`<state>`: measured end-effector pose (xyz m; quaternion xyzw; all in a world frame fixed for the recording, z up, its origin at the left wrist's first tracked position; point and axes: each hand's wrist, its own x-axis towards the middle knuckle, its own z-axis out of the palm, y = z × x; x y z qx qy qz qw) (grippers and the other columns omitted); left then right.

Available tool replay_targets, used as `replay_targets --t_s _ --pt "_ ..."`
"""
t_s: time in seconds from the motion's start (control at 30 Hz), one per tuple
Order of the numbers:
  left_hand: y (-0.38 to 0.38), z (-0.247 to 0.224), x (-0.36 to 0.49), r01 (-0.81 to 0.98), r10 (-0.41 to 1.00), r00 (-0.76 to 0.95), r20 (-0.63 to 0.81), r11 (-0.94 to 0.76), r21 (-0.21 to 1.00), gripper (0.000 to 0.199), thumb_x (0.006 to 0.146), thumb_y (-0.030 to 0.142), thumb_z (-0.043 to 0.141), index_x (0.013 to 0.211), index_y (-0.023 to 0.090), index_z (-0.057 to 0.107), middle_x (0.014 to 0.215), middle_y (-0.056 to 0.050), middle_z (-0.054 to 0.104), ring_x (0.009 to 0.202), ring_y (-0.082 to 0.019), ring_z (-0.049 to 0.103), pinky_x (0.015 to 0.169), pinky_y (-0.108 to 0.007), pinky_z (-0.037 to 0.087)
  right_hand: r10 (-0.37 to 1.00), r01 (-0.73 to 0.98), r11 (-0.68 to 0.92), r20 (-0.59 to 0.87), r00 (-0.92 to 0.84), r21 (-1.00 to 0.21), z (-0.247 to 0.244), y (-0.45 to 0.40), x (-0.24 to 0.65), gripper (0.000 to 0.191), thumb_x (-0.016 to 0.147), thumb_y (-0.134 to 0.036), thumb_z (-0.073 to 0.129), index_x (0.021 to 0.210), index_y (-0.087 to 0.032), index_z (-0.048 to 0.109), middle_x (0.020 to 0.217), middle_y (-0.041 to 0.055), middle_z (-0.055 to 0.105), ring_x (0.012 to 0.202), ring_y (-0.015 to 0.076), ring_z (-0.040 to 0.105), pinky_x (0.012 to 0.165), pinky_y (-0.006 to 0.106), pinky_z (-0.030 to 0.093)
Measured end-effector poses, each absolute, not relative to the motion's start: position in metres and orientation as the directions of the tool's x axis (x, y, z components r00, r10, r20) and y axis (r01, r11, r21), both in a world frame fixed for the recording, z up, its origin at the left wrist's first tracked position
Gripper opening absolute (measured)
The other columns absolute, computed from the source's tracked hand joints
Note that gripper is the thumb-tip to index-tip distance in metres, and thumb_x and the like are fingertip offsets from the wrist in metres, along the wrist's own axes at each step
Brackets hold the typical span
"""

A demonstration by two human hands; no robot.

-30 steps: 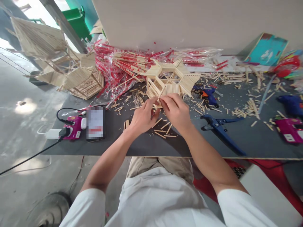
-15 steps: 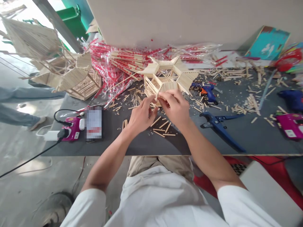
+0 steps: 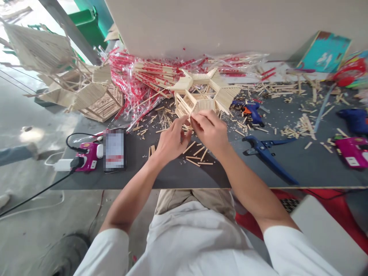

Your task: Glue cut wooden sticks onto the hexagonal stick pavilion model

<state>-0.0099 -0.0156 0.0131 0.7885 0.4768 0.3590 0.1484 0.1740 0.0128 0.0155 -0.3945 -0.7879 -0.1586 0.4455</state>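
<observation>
My right hand [image 3: 209, 130] pinches a thin wooden stick [image 3: 192, 112] at the near edge of a hexagonal stick model [image 3: 205, 90]. My left hand [image 3: 172, 141] is right beside it, with its fingertips by the stick and the model's lower corner. I cannot tell whether those fingers grip the stick. The model is built from glued pale wooden sticks, with star-like points at the far side. Short cut sticks [image 3: 195, 155] lie on the dark table under my hands.
Red-printed chopsticks in torn plastic wrap [image 3: 140, 82] pile up behind the model. A larger stick structure [image 3: 92, 92] stands at left. A blue glue gun [image 3: 253, 113], blue pipe cutter [image 3: 266, 155], blurred phone [image 3: 114, 149] and magenta device [image 3: 87, 155] share the table. A person's leg [image 3: 15, 154] shows at left.
My hands have moved slightly farther up toward the model, still together at the stick. The other person's legs have moved left, mostly out of view.
</observation>
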Motion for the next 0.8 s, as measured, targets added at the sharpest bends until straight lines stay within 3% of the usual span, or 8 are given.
replay_targets --t_s 0.37,0.53,0.8 --pt "-0.0141 0.0099 -0.0100 0.594 0.874 0.266 0.406 -0.480 0.646 0.049 0.102 0.028 0.057 0.149 0.025 0.044 0.129 -0.006 0.071 0.078 -0.008 0.068 0.070 -0.025 0.055 0.630 0.646 0.658 0.754 -0.189 -0.388 0.0180 0.0088 0.1802 0.016 0.104 -0.030 0.065 0.119 -0.026 0.069 0.110 0.0044 0.072 0.071 0.0116 0.066 0.073 0.031 0.060" --pt "-0.0124 0.0081 -0.0093 0.583 0.866 0.266 0.424 -0.495 0.644 0.052 0.103 0.026 0.057 0.154 0.026 0.043 0.129 -0.006 0.071 0.077 -0.007 0.067 0.074 -0.024 0.057 0.624 0.638 0.668 0.755 -0.202 -0.382 0.0168 0.0106 0.1820 0.015 0.106 -0.028 0.060 0.117 -0.025 0.070 0.109 0.0054 0.072 0.083 0.0142 0.070 0.079 0.032 0.059" --pt "-0.0129 0.0042 -0.0073 0.547 0.852 0.288 0.437 -0.521 0.656 0.056 0.103 0.025 0.056 0.158 0.025 0.041 0.127 -0.006 0.071 0.077 -0.007 0.067 0.072 -0.023 0.055 0.614 0.644 0.654 0.776 -0.146 -0.397 0.0175 0.0115 0.1775 0.014 0.106 -0.029 0.061 0.112 -0.025 0.073 0.104 0.0036 0.074 0.078 0.0126 0.068 0.075 0.030 0.058"
